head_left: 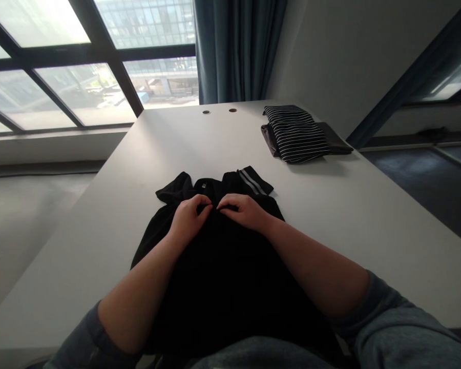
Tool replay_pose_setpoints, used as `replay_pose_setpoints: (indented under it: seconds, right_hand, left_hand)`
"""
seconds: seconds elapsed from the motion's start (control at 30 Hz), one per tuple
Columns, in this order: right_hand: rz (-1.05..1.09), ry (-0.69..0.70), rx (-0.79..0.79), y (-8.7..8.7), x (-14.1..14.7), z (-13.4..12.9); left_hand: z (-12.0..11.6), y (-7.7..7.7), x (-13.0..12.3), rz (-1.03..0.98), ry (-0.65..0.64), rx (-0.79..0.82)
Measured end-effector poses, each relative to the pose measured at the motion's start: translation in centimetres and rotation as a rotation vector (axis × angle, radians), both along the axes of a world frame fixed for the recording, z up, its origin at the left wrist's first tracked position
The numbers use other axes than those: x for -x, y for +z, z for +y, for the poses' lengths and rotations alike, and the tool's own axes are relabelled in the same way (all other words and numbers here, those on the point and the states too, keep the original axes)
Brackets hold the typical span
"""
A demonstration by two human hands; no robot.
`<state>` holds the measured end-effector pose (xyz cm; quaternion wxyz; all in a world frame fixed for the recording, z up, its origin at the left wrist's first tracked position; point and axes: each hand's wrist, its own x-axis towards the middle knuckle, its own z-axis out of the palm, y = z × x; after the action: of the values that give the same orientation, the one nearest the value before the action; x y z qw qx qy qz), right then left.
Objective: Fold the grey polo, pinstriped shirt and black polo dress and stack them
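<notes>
A black garment lies spread on the white table, its lower part reaching the near edge by my body. Its short sleeves point away from me, and the right one has two pale stripes. A small label shows at the neck opening. My left hand pinches the black fabric just below the neck, thumb and index finger together. Close beside it, my right hand also pinches the fabric, its fingertips facing those of my left hand.
Folded clothes, a striped black-and-white one over dark ones, lie at the table's far right. Two round holes are near the far edge of the white table. Behind it hang a blue curtain and windows.
</notes>
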<state>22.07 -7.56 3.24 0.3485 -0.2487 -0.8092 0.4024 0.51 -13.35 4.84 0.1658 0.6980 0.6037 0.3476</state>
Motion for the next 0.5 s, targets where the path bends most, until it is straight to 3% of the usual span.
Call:
replay_pose_setpoints:
  seconds: [0.2,0.3,0.5]
  right_hand:
    - [0.128,-0.065,0.392,-0.94,0.29,0.06]
    - [0.133,-0.127,0.423,-0.75,0.46,0.00]
    - [0.131,-0.158,0.428,-0.26,0.52,-0.06]
  left_hand:
    - [-0.05,0.12,0.01,0.016,-0.087,-0.044]
    - [-0.06,0.19,-0.03,0.015,-0.158,-0.064]
    - [-0.19,0.51,-0.17,-0.028,-0.174,-0.061]
